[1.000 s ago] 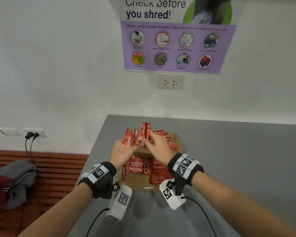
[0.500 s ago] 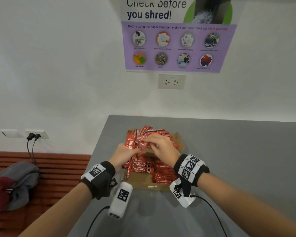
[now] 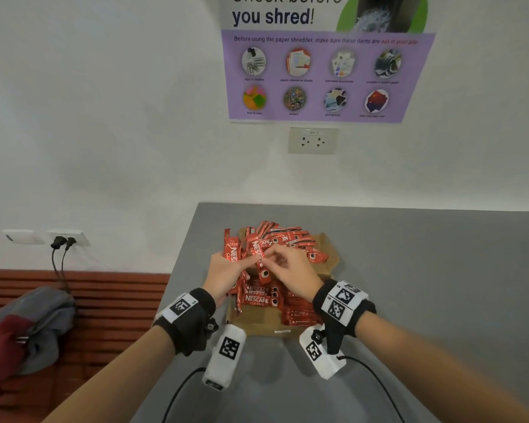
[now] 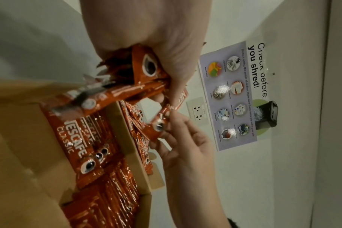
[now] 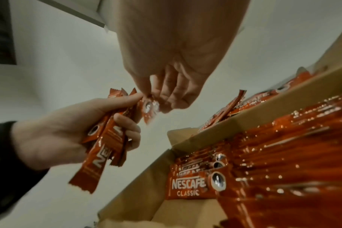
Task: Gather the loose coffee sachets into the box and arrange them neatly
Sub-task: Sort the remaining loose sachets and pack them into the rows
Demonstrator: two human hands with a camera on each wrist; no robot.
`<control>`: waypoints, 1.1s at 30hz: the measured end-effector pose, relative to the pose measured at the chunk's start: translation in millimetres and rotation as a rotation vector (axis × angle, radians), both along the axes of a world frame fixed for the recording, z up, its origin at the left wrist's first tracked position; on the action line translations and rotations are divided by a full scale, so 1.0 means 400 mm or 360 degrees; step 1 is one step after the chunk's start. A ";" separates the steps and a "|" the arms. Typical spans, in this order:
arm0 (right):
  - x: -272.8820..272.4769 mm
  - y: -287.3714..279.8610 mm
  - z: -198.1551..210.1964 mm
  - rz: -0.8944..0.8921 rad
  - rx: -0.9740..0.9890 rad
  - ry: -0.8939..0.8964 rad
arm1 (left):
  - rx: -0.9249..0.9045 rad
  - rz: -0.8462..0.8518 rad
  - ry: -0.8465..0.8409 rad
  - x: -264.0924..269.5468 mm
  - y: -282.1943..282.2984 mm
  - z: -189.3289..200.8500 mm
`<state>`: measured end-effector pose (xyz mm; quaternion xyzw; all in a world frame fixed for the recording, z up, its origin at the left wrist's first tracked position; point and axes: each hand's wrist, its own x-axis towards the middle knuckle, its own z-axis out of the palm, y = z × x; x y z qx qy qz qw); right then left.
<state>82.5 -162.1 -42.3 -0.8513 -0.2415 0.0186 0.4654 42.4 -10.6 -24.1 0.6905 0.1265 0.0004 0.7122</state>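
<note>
— While the left hand [image 3: 226, 274] hangs over the cardboard box [image 3: 258, 323], what is its grip clamped on?
— A bundle of red sachets [image 5: 105, 138]: fingers and thumb are curled round several sticks, which stand roughly upright above the box's left side.
— And the right hand [image 3: 290, 274]?
— Its fingertips [image 5: 146, 92] pinch the top of a single sachet [image 3: 261, 264], just beside the bundle. The left forefinger reaches across and touches that same spot, as the right wrist view shows.
— Where are the other sachets?
— All in the box, which sits on the grey worktop [image 3: 425, 285] near its left edge. The near compartment holds flat rows [image 3: 300, 312], with one "Nescafé Classic" stick [image 3: 260, 300] lying label-up on the left. Behind a cardboard divider [image 4: 125, 138], the far compartment holds a loose heap [image 3: 287, 236], sticks pointing every way and rising above the rim.
— Anything else around?
— A "Check before you shred!" poster [image 3: 327, 74] on the wall, with a socket [image 3: 313, 140] beneath it.
</note>
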 end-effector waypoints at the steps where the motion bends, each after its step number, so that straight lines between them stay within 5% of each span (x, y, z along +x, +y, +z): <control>1: -0.001 0.000 -0.006 -0.0009 0.0026 0.0039 | -0.0007 0.0005 0.0004 0.000 -0.003 -0.006; 5: 0.007 -0.019 -0.014 0.0049 -0.0034 0.0110 | 0.0049 -0.0063 0.0109 -0.009 -0.001 -0.041; 11: 0.012 -0.003 -0.021 0.0408 -0.0602 0.0170 | 0.0075 0.0223 0.0081 0.008 0.053 -0.049; 17: 0.007 0.046 -0.029 0.0527 -0.1049 -0.0004 | 0.0189 0.0137 0.0047 0.028 0.043 -0.046; 33: 0.010 0.077 -0.040 0.0493 -0.1059 -0.0109 | 0.0211 0.0085 0.0033 0.049 0.032 -0.056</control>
